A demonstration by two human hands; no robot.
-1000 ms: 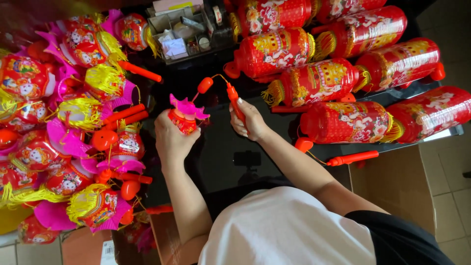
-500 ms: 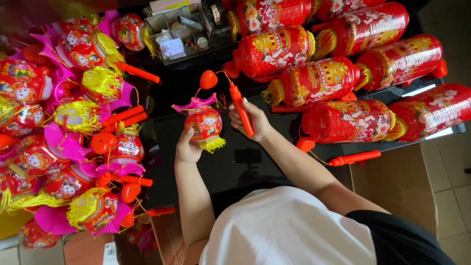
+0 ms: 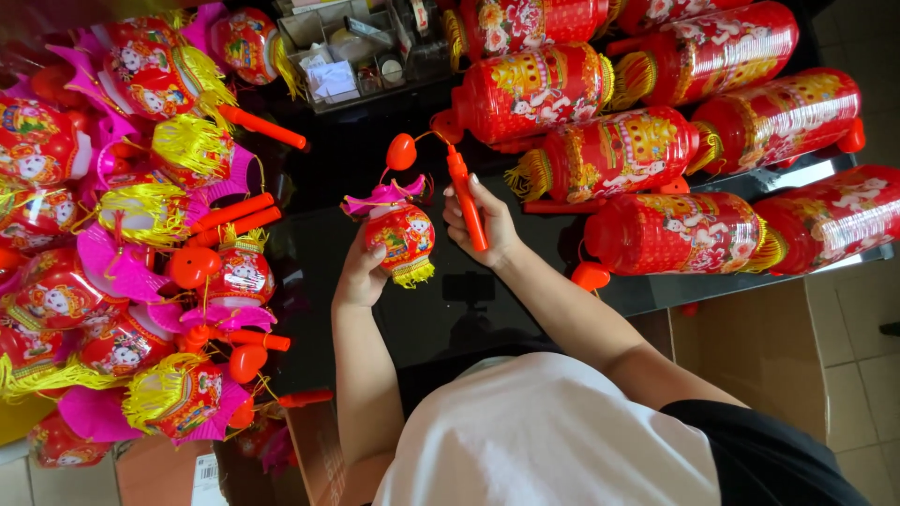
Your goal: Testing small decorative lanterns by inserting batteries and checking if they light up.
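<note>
My left hand (image 3: 360, 274) holds a small round red lantern (image 3: 401, 235) from below; it has a pink scalloped top and a yellow fringe at its bottom. My right hand (image 3: 486, 225) grips an orange stick handle (image 3: 466, 199), held upright. A thin cord runs from the stick's top through a red heart-shaped piece (image 3: 401, 151) down to the lantern. Both hands hover over a black glossy table (image 3: 441, 314).
A pile of similar small lanterns (image 3: 141, 225) with pink tops, yellow tassels and orange sticks fills the left. Several large red cylindrical lanterns (image 3: 656, 131) lie at the upper right. A clear organiser tray (image 3: 352, 52) sits at the far edge. Cardboard boxes (image 3: 750, 347) stand below right.
The lantern went from squeezed flat in my left hand to opened into a round ball. My left hand now cups it from below. The stick is held more upright.
</note>
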